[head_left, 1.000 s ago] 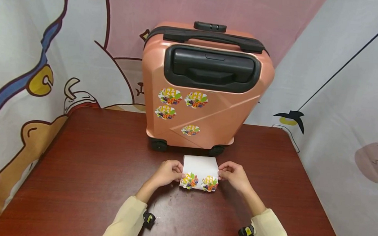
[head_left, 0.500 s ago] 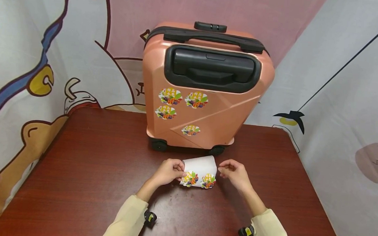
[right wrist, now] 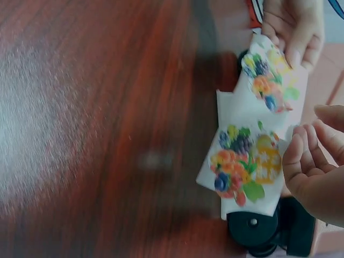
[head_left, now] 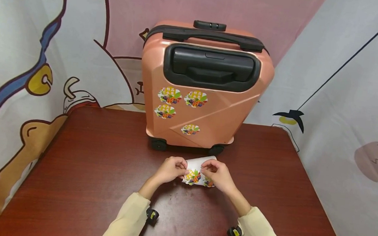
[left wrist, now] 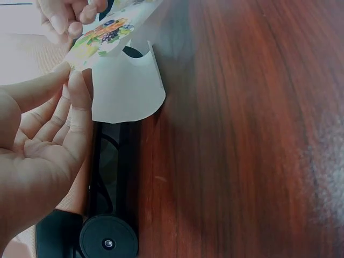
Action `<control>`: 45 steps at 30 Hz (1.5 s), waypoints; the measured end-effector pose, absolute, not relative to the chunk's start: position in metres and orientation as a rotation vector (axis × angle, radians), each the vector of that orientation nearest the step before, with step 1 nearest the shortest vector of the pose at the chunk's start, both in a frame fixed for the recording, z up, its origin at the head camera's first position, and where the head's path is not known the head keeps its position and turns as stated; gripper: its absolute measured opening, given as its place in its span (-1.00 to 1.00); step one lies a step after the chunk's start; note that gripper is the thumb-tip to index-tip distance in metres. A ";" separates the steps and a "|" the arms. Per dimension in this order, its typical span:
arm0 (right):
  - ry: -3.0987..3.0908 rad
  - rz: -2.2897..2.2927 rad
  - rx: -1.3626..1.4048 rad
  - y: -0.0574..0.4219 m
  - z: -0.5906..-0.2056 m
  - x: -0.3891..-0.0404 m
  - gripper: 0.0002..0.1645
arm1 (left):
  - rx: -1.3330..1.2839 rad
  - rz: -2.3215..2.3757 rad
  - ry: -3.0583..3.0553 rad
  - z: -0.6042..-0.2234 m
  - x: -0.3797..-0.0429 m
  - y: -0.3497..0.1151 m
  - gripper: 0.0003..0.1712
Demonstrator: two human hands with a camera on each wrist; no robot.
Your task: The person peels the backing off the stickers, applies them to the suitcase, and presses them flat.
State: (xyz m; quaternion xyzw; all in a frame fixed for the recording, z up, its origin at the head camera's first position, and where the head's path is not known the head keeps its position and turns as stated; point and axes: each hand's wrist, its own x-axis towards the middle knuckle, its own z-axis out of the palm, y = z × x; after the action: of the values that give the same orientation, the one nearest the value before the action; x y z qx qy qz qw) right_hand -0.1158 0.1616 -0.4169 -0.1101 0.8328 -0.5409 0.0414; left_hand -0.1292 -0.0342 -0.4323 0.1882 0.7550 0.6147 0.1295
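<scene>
My left hand pinches the left edge of a white backing sheet between thumb and fingers. Two round fruit stickers lie along the sheet's near side, the left sticker in plain sight and the right sticker partly covered by my right hand. The right fingers are bent close together at the sheet, between the two stickers; whether they pinch anything is unclear. In the right wrist view the sheet bends, with one sticker nearer the right hand. The left wrist view shows the sheet's curled white underside.
An orange-pink suitcase stands upright behind the hands, with several fruit stickers on its front. Its wheels rest on the brown wooden table. A printed cloth hangs behind and at both sides.
My right hand let go of the sheet's right edge, then moved left over the sheet to the stickers. The sheet has tilted and curled, while my left hand keeps its hold and shifts slightly right.
</scene>
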 end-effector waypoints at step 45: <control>2.601 -1.519 -0.469 0.160 -0.436 -0.113 -0.91 | 0.512 1.812 2.209 -0.468 -0.142 -0.029 -0.96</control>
State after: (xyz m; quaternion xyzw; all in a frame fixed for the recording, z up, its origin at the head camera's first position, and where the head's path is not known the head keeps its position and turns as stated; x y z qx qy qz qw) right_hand -0.1131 0.1601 -0.4356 -0.1536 0.8523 -0.4979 0.0466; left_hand -0.1424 -0.0288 -0.4684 0.1751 0.7556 0.6199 0.1190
